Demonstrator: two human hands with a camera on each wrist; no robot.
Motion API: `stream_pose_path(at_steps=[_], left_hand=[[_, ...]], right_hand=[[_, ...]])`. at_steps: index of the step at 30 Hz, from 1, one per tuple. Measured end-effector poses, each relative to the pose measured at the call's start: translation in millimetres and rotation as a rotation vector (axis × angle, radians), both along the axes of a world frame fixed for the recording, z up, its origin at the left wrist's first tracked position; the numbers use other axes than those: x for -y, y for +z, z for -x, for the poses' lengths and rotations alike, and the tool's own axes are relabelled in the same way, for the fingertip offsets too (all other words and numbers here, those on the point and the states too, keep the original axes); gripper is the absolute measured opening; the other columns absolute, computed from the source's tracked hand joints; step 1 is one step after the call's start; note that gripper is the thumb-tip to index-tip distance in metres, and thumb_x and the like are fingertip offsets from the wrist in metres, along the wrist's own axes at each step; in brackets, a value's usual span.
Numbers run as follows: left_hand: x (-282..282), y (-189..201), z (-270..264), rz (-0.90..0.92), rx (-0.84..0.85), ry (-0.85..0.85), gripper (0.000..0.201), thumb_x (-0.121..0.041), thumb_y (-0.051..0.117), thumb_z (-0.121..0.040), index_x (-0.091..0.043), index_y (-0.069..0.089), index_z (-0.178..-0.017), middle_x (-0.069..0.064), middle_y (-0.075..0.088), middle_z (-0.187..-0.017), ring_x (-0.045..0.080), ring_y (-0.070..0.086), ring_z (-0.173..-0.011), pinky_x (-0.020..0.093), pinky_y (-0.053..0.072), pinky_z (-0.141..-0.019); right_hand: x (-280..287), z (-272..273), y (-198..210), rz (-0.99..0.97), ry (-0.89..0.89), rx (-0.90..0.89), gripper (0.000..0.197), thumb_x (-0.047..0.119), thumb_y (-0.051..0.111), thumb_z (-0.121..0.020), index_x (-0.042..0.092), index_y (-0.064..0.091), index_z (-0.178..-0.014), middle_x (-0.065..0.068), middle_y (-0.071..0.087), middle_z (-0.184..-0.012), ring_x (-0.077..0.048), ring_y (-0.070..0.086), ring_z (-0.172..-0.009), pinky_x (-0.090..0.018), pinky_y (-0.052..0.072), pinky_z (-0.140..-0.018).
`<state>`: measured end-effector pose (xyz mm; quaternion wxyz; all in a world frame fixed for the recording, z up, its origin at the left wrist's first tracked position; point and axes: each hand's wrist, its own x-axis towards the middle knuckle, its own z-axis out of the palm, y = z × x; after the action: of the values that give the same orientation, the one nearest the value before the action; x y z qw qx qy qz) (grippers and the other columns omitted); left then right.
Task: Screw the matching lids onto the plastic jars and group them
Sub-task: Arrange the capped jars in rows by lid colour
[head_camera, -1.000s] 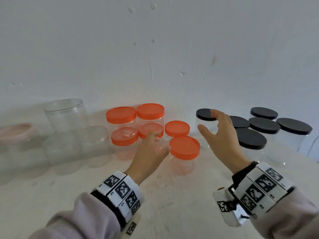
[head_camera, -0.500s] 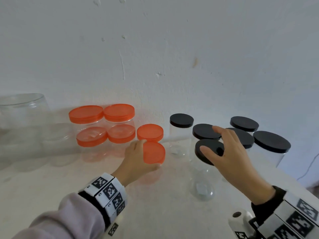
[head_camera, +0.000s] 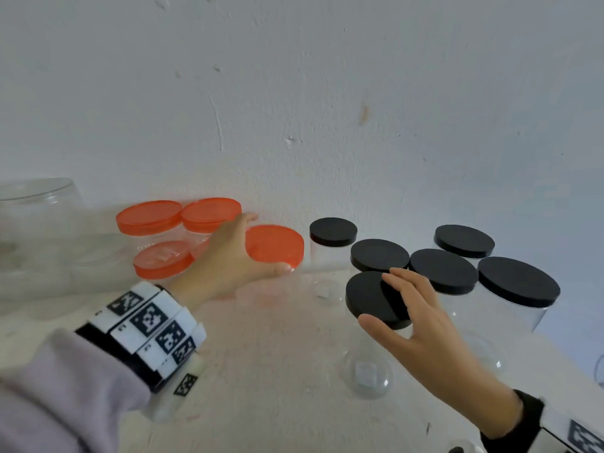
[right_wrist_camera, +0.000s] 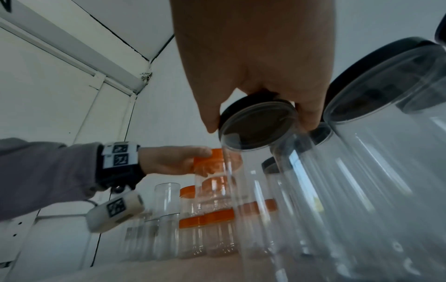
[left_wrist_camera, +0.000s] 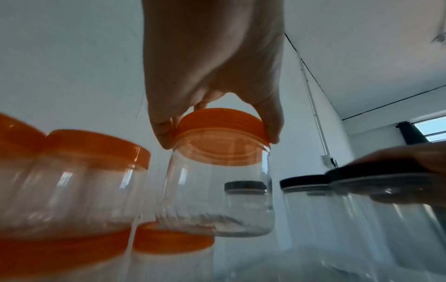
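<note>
My left hand (head_camera: pixel 235 256) grips the orange lid (head_camera: pixel 274 245) of a clear jar (left_wrist_camera: pixel 217 200) and holds that jar in the air above a lower orange-lidded jar (left_wrist_camera: pixel 172 240). Other orange-lidded jars (head_camera: pixel 148 217) stand stacked by the wall on its left. My right hand (head_camera: pixel 408 308) holds the black lid (head_camera: pixel 369 297) of a tall clear jar (head_camera: pixel 366 374) by its rim, thumb at the front and fingers over the top. In the right wrist view that black lid (right_wrist_camera: pixel 255 126) sits between thumb and fingers.
Several more black-lidded clear jars (head_camera: pixel 518 286) stand right of and behind my right hand. Lidless clear jars (head_camera: pixel 36 217) are at the far left. A white wall (head_camera: pixel 327 109) runs close behind everything, and the pale table (head_camera: pixel 268 387) stretches toward me.
My left hand has lifted the orange-lidded jar up and toward the wall. My right hand has closed onto the black lid of the tall jar.
</note>
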<state>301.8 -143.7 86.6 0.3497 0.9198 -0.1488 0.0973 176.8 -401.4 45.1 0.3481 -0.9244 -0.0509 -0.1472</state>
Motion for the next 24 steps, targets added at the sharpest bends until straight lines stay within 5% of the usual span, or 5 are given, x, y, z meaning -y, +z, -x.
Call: stream_pose_path(at_steps=[6,11,15,20,24], left_hand=[[25.7,23.0,-37.4,0.008,0.09,0.079,0.104,-0.051,0.081,-0.064,-0.019,0.026,-0.146,0.005,0.03,-0.146,0.018,0.033,-0.132,0.027,0.029,-0.098],[38.8,12.1,-54.2,0.042,0.06,0.156,0.098,-0.048,0.079,-0.069,-0.012,0.027,-0.144,0.009,0.03,-0.144,0.022,0.031,-0.133,0.033,0.031,-0.104],[47.7,2.3,-62.5,0.042,0.065,0.21,0.094,-0.047,0.077,-0.073,-0.008,0.028,-0.143,0.01,0.027,-0.143,0.025,0.029,-0.134,0.035,0.031,-0.107],[54.8,-5.8,-68.2,0.042,0.103,0.252,0.089,-0.046,0.071,-0.079,-0.004,0.026,-0.143,0.014,0.023,-0.145,0.028,0.021,-0.137,0.035,0.025,-0.109],[52.9,-17.1,-60.9,-0.012,0.163,0.235,0.09,-0.037,0.072,-0.082,-0.002,0.02,-0.146,0.019,0.013,-0.152,0.032,0.011,-0.142,0.043,0.019,-0.116]], right_hand=[[5.6,0.9,-5.1,0.005,0.055,-0.018,0.094,0.076,0.038,-0.066,0.034,0.02,-0.148,0.042,0.007,-0.127,0.012,0.02,-0.123,0.006,0.021,-0.089],[7.8,1.5,-6.8,-0.013,0.073,-0.012,0.093,0.076,0.039,-0.066,0.035,0.021,-0.148,0.04,0.007,-0.135,0.01,0.021,-0.129,-0.012,0.03,-0.104],[8.2,1.2,-8.5,-0.04,0.084,0.004,0.091,0.075,0.041,-0.067,0.037,0.021,-0.147,0.04,0.006,-0.139,0.02,0.017,-0.126,0.001,0.028,-0.094],[8.7,1.9,-7.2,-0.026,0.086,-0.017,0.091,0.075,0.042,-0.067,0.037,0.02,-0.147,0.043,0.004,-0.138,0.018,0.018,-0.126,-0.019,0.043,-0.097],[9.0,2.1,-7.5,-0.017,0.1,-0.003,0.088,0.075,0.041,-0.068,0.039,0.02,-0.145,0.044,0.002,-0.138,0.026,0.01,-0.124,-0.003,0.029,-0.099]])
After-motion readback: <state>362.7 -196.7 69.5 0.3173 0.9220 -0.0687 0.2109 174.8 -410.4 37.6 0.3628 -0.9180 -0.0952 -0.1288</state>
